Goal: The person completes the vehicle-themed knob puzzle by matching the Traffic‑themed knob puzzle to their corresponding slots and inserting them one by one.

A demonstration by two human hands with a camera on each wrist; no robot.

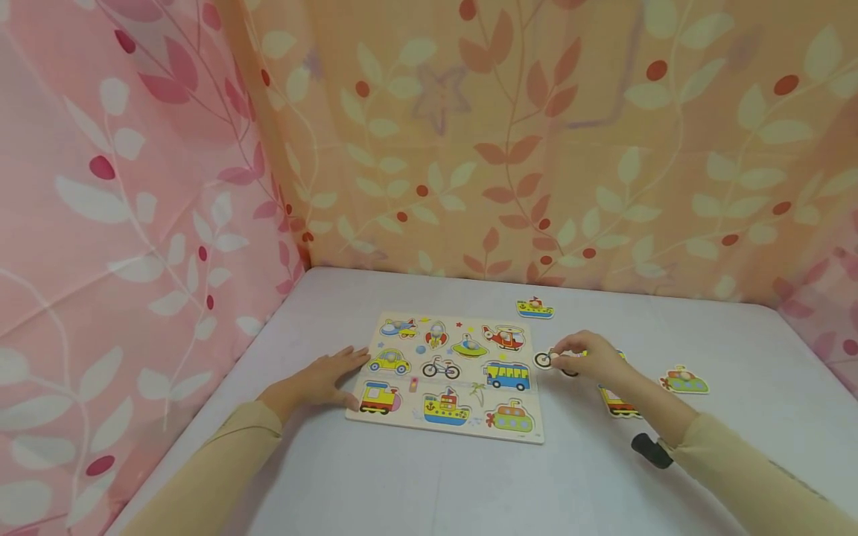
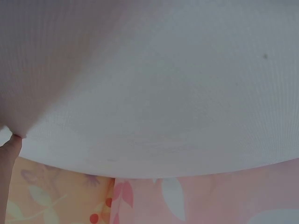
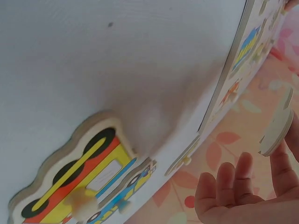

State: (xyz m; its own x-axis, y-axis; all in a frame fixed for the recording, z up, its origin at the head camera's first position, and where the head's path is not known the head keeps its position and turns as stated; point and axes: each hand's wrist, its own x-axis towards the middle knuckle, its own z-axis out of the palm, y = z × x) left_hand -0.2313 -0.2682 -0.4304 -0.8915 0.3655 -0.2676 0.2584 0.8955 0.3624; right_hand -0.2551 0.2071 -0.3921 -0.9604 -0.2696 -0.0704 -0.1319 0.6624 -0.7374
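A wooden puzzle board (image 1: pixel 472 363) with vehicle pictures lies on the table. My left hand (image 1: pixel 323 380) rests at its left edge, fingers stretched out; in the left wrist view only a bit of that hand (image 2: pixel 10 156) shows. Just past the board's right edge, my right hand (image 1: pixel 596 361) pinches a bicycle puzzle piece (image 1: pixel 543 359) between thumb and fingers. The right wrist view shows the pale back of this piece (image 3: pixel 278 128) raised above the table, and the other fingers of the hand (image 3: pixel 247 196) loosely bent. Pegged pieces such as the helicopter (image 1: pixel 504 337) sit in the board.
A ship piece (image 1: pixel 535 308) lies behind the right hand and a submarine piece (image 1: pixel 685 380) to its right. Under the right forearm is a train piece (image 1: pixel 618 402), with a bus piece (image 3: pixel 122 198) close by. Flowered curtains (image 1: pixel 442 149) stand behind and left of the table.
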